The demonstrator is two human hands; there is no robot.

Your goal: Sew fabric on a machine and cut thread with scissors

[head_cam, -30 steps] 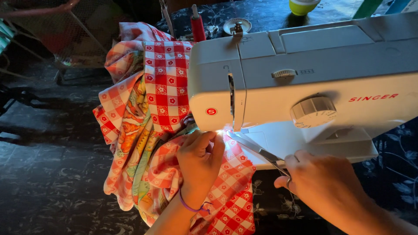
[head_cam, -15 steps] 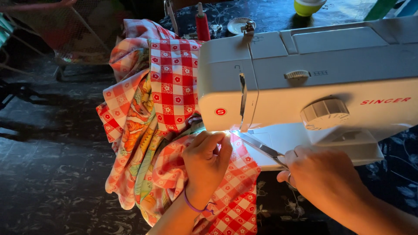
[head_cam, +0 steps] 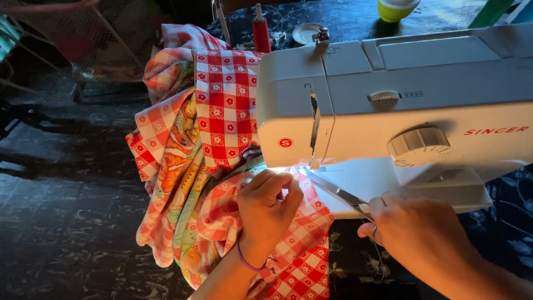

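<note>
My left hand rests on a bunched red-and-white checked fabric with an orange floral lining, pinching it just under the lit needle area of a white sewing machine. A purple band circles that wrist. My right hand holds a pair of metal scissors, whose blades point left toward the needle, close to my left fingers. The needle itself is hidden behind the machine head and my left hand.
The machine stands on a dark patterned tabletop. Behind it are a red thread spool, a small round metal dish and a yellow-green cup. A wire-mesh object sits at the back left.
My left hand has closed tighter on the fabric near the needle. The scissors stay pointed at the same spot. The view has shifted slightly.
</note>
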